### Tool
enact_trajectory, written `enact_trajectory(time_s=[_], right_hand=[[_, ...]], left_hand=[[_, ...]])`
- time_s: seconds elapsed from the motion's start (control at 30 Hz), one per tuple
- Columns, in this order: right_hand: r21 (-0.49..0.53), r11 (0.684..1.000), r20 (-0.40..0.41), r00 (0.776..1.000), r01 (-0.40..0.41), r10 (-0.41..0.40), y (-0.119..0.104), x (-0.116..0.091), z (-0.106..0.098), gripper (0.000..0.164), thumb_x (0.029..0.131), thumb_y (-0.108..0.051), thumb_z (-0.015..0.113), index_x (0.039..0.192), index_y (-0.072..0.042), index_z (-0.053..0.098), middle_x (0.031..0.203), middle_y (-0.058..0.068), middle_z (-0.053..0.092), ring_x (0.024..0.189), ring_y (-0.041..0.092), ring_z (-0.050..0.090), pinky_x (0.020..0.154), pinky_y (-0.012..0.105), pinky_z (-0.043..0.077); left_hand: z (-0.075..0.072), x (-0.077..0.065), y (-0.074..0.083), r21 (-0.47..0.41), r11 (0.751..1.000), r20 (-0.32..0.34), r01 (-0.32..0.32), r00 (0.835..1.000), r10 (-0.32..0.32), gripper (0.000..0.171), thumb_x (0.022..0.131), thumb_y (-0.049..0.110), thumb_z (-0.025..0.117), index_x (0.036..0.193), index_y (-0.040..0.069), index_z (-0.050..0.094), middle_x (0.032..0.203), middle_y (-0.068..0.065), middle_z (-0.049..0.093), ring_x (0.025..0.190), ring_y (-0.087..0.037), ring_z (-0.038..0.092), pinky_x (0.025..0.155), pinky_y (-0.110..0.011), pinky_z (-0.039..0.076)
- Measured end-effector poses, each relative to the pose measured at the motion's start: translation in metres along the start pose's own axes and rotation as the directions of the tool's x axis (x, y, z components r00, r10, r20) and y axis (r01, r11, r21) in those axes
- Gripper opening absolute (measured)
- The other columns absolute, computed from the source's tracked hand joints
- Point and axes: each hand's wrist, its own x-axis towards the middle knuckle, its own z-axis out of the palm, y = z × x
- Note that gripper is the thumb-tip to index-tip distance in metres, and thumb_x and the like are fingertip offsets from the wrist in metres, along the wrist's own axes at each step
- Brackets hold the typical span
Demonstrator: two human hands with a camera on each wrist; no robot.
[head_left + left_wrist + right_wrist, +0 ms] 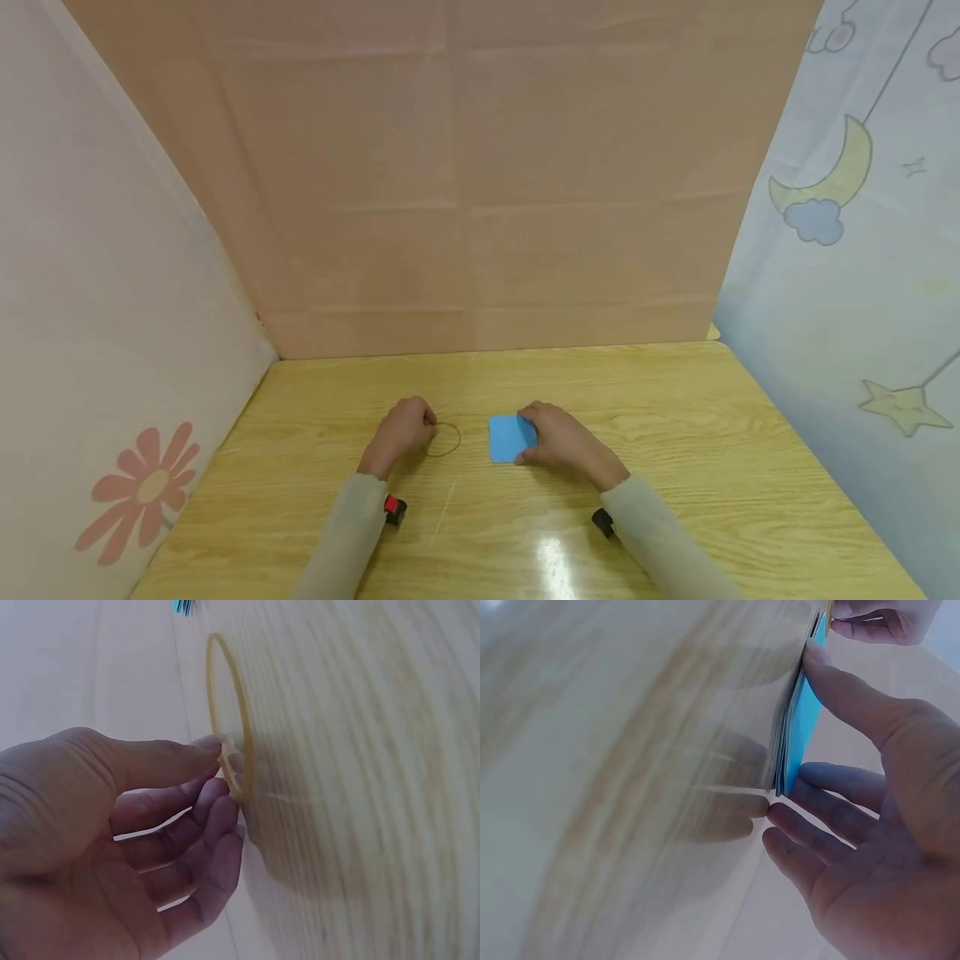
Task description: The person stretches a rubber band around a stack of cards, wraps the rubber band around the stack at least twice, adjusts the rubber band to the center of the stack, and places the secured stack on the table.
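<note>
A yellowish rubber band [459,437] forms a loop at table height. My left hand [403,429] pinches its near side between thumb and index finger, and the other fingers curl below the loop in the left wrist view. To the right lies a thin stack of square cards with a blue top [506,439] and rounded corners. My right hand [564,442] holds this stack by its edges, thumb at the near side and fingers at the far side. Several thin layers show along the card edge [781,757] in the right wrist view.
Both hands work over a light wood-grain table [660,400]. A tan folded-sheet panel [465,183] rises behind it. Pale printed walls stand at left [90,292] and right [847,317]. A black strap piece [603,522] hangs at the right wrist.
</note>
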Motion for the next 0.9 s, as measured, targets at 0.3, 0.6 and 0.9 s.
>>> enact_trajectory(time_s=[0.3, 0.6, 0.9], right_hand=[[0.01, 1.0, 0.0, 1.0, -0.021, 0.021, -0.0036, 0.0008, -0.0007, 0.077, 0.081, -0.028, 0.093, 0.143, 0.004, 0.059, 0.141, 0.018, 0.064, 0.119, 0.034, 0.064, 0.101, 0.052, 0.057], [0.044, 0.999, 0.005, 1.0, -0.026, 0.026, -0.0027, 0.0007, -0.0004, 0.079, 0.083, -0.025, 0.092, 0.147, 0.005, 0.056, 0.149, 0.022, 0.058, 0.132, 0.039, 0.059, 0.108, 0.056, 0.053], [0.064, 0.997, -0.004, 0.999, -0.05, 0.05, 0.0016, 0.0024, 0.0045, 0.082, 0.081, -0.025, 0.093, 0.148, 0.003, 0.056, 0.149, 0.021, 0.056, 0.132, 0.038, 0.057, 0.107, 0.055, 0.054]], left_hand=[[0.0025, -0.0001, 0.0021, 0.009, 1.0, 0.015, -0.004, 1.0, 0.004, 0.013, 0.096, 0.012, 0.075, 0.084, 0.01, 0.081, 0.081, -0.001, 0.074, 0.064, -0.013, 0.056, 0.057, -0.03, 0.048], [0.0002, 0.0012, -0.0036, -0.032, 0.999, 0.016, -0.005, 1.0, 0.006, 0.009, 0.095, 0.016, 0.078, 0.092, 0.009, 0.082, 0.095, -0.005, 0.079, 0.077, -0.015, 0.066, 0.067, -0.035, 0.058], [0.0034, 0.0009, -0.0062, -0.06, 0.998, 0.053, -0.001, 0.999, 0.005, 0.012, 0.1, 0.015, 0.072, 0.097, 0.008, 0.082, 0.094, -0.003, 0.077, 0.07, -0.014, 0.059, 0.063, -0.03, 0.051]])
